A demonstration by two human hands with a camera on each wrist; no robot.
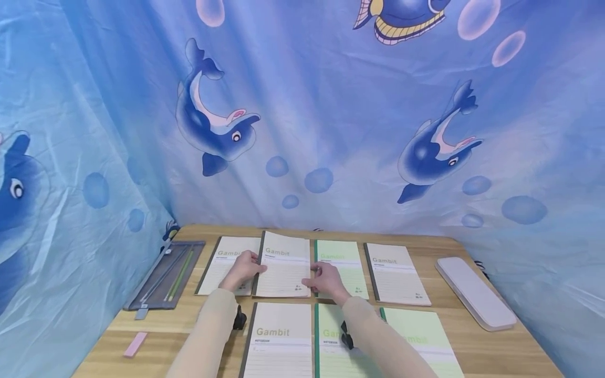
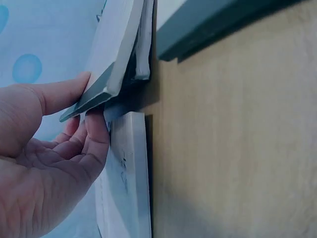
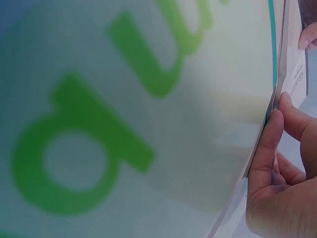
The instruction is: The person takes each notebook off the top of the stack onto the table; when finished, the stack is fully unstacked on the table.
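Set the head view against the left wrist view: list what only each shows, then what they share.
Only the head view shows the whole layout: seven Gambit notebooks in two rows on the wooden table, a grey pencil case, a pink eraser, a pale flat case, and the right hand. Only the left wrist view shows the cream notebook's edge lifted off the table, thumb above and fingers beneath. Both show the left hand gripping that notebook, with the dolphin cloth behind.
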